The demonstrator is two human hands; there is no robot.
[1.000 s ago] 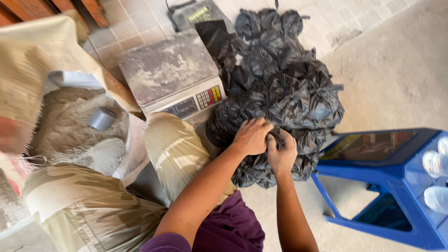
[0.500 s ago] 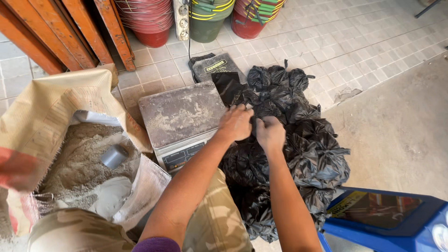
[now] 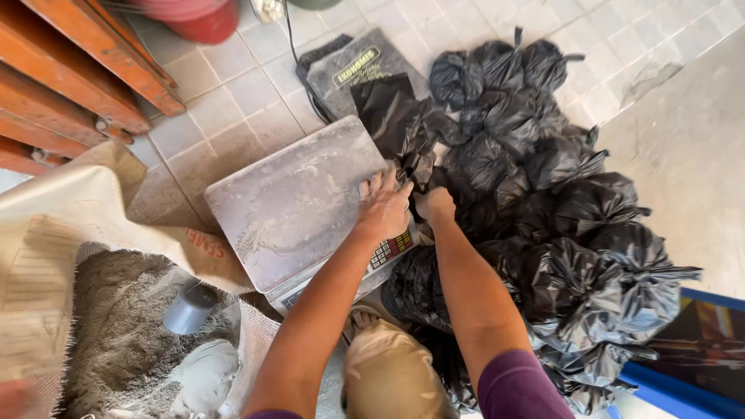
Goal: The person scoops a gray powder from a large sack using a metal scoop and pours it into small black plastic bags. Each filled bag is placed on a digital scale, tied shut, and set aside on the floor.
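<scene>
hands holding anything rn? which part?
Both hands, left and right, grip a black plastic bag by its bunched top edge, beside the dusty scale. Fingers partly hidden in the folds.

scale (image 3: 287,206) between sack (image 3: 70,233) at left, tied bags (image 3: 559,202) at right

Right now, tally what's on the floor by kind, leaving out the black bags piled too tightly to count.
Weighing scale: 1
Open sack of grey powder: 1
Grey scoop cup: 1
Flat empty bags: 2
Red bucket: 1
Total: 6

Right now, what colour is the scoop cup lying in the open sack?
Grey, a small cup half-sunk in grey powder; head view.
</scene>
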